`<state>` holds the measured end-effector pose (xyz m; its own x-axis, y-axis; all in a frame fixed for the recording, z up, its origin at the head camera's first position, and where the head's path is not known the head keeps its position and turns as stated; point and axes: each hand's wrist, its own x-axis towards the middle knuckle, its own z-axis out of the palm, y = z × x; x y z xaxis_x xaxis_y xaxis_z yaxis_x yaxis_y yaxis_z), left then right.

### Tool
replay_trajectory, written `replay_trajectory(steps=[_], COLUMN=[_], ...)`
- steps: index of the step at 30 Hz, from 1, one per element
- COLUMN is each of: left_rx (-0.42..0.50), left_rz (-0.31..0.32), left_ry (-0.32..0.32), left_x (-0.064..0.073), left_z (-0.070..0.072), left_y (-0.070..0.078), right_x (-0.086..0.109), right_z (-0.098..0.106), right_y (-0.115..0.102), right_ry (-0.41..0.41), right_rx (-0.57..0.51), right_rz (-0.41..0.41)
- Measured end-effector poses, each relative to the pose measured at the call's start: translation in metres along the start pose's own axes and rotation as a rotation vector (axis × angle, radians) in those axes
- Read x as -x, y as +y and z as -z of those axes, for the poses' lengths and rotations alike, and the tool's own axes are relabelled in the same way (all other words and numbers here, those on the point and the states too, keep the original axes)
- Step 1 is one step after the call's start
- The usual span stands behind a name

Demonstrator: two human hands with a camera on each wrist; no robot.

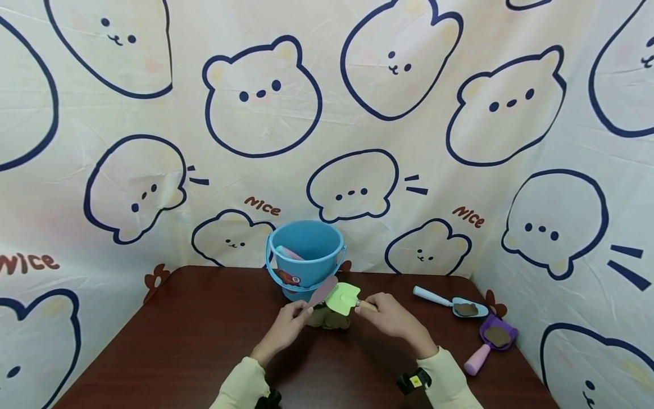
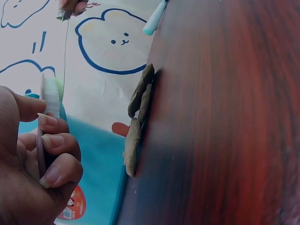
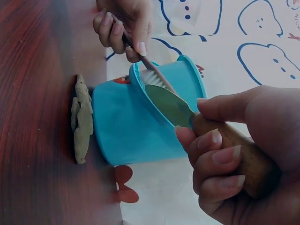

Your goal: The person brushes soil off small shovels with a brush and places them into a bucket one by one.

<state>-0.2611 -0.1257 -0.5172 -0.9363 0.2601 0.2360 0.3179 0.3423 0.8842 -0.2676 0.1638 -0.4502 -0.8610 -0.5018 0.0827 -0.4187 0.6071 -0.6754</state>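
Right hand [image 1: 390, 315]: held a green shovel [image 1: 343, 298] by its wooden handle. Left hand [image 1: 286, 325]: gripped a mauve brush [image 1: 323, 291], bristles beside the shovel's blade. Brown clay [image 1: 329, 320]: lay before the blue bucket [image 1: 309, 275] on the table [image 1: 204, 341]. Blue scoop [image 1: 432, 296], purple shovel [image 1: 478, 359]: lay clay-laden, rightward. Brushing: seemed unfinished.

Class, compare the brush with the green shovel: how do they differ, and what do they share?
The brush is narrow and mauve; the shovel has a broad green blade and a brown handle.
The brush bears white bristles, while the shovel has none.
The left hand holds the brush; the right hand holds the shovel.
Both are held off the table.
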Motion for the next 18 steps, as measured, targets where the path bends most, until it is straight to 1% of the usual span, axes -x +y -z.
replay_trajectory(steps=[6,11,15,18], left_rx=[-0.006,-0.005,0.002,0.016], left_rz=[0.026,0.023,0.025,0.018], left_ry=[0.015,0.025,0.035,0.042], left_x=[0.0000,-0.0006,0.0002,0.0007], left_z=[0.0032,0.0063,0.0076,0.0073], left_y=[-0.0014,-0.0022,0.0005,0.0056], right_x=[0.0016,0.0028,0.0033,0.0035], right_z=[0.0030,0.0055,0.0057,0.0050], right_y=[-0.0030,-0.0060,-0.0067,-0.0066], right_ry=[-0.008,0.000,0.001,0.000], right_rx=[0.000,-0.003,-0.005,-0.005], right_rz=[0.002,0.011,0.018,0.022])
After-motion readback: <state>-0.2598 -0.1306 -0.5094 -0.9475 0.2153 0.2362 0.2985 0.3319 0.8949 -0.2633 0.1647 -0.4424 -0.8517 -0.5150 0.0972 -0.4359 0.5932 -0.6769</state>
